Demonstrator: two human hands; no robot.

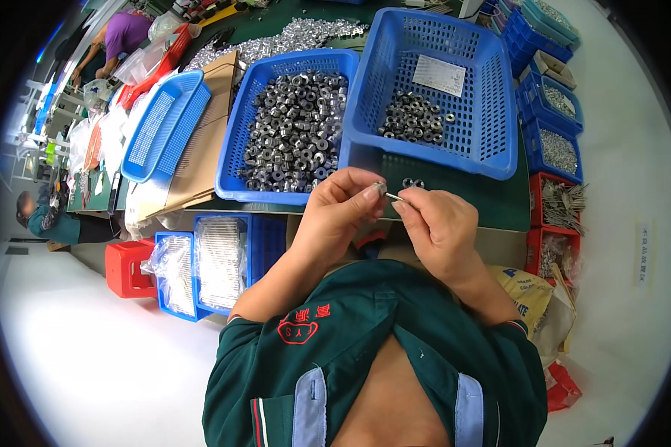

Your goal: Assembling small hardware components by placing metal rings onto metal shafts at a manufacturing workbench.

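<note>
Head view: left hand (338, 212) curled, fingertips pinched on small metal ring part (380, 187). Right hand (438, 226) closed, pinching thin metal pin (394, 197) whose tip meets part. Both hover over near table edge (514, 223). 2 loose rings (413, 182) just beyond on green mat. 2 blue baskets (231, 167) (499, 112) crowd far side; little open room between.

A white paper label (439, 74) lies flat inside the right blue basket (499, 112). A white sign (643, 253) lies on the floor at right. Clear plastic bags (173, 270), perhaps holding pins, fill a blue crate (270, 237) below the bench. A yellow sack (528, 290) with blue print sits at right.
</note>
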